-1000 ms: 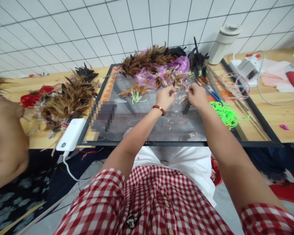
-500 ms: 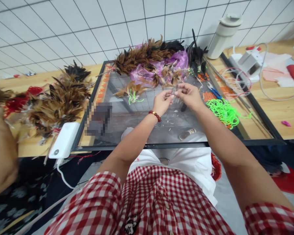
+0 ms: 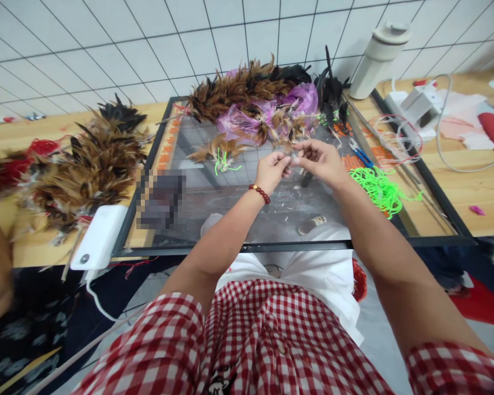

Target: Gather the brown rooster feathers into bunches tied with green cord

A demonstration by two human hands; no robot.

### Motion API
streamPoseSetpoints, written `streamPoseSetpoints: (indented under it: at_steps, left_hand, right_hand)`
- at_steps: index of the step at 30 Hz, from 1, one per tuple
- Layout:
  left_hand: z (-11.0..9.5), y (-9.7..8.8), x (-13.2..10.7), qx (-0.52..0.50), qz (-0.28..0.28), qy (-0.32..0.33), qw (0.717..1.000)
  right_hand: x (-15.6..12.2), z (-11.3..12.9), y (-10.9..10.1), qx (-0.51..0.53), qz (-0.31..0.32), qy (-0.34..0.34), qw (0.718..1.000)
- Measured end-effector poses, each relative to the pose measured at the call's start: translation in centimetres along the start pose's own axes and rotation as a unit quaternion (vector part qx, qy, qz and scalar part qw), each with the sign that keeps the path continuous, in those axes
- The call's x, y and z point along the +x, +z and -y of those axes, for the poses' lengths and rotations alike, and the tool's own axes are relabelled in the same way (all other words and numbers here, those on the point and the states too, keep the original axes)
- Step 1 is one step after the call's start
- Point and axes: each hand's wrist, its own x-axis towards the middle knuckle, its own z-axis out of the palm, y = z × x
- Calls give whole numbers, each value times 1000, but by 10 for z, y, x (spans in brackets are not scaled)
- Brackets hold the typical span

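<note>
Feather (prob.) (image 3: pixel 287 147) is pinched btw. fingertips of L hand (image 3: pixel 271 170) and R hand (image 3: pixel 321 162), over the glass (image 3: pixel 230 206); whether it is bound cannot be told. Work is judged part done: nearby, one tuft (image 3: pixel 229 147) is apparently tied w/ green cord (image 3: pixel 218 161), while pieces (image 3: pixel 286 123) by the purple bag (image 3: pixel 305 99) are seemingly left to do. Farther out, a full garland (image 3: pixel 230 97) is laid behind; cord pile (image 3: pixel 376 192) & snips (image 3: pixel 362 154) are left unheld at R.
</note>
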Motion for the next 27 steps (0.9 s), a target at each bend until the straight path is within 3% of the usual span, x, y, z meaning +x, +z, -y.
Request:
streamPoseSetpoints:
  at_steps: [6,9,12,16,23,27]
  left_hand:
    - [-1,6,-7,82,69,-10,994]
    - [-1,8,-6,74,51,-19,996]
    - [-3,6,-3,32,-3,-26,999]
    - [-5,3,1,3,-38,-30,999]
    - [-5,3,-2,10,-29,-26,999]
    - [-3,3,-1,12,-35,-24,999]
  right_hand:
    - [2,3,-5,-68,-2,-12,998]
    - [2,-3,-12,-133,-16,-30,991]
    - [1,-9,-27,-280,-30,-62,957]
    - [1,-18,-44,-426,17,-80,901]
    - [0,-23,-36,-439,90,-137,883]
    - [-1,-12,-27,-435,64,-128,889]
